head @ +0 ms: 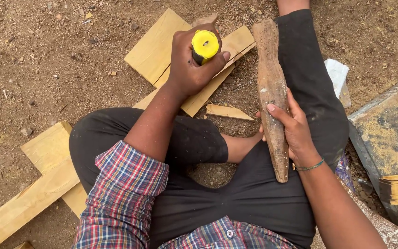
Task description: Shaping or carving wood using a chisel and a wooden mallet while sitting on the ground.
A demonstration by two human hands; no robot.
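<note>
Observed from beside the seated person, left to right. At the far left, pale wooden planks point(38, 184) lie flat on the sandy ground point(38, 60), partly tucked under the person's leg in black trousers. The plaid sleeve point(125, 193) of the left arm rises from the lower edge towards the centre. The left hand point(192, 64) is held above a flat, light-coloured board point(157, 48) that lies on the dirt in front of the crossed legs; its fingers are wrapped tightly round the black-and-yellow handle of a tool point(205, 46), the yellow butt end facing upward; the working end of the tool is hidden beneath the hand. A crack runs along the board near that hand, and a small split-off sliver of wood point(229, 112) lies on the ground just beside the board's lower corner. To the right, the right hand point(291, 129) grips a rough, tapered brown wooden club point(272, 92) at its middle, fingers closed round the shaft and thumb pressed along it; the club stands nearly upright in view, its thick end up near the knee and its narrow end over the lap. A green band circles that wrist. At the far right, a dark, stained slab point(388, 129) rests at the edge, with a scrap of white paper point(337, 74) close by.
</note>
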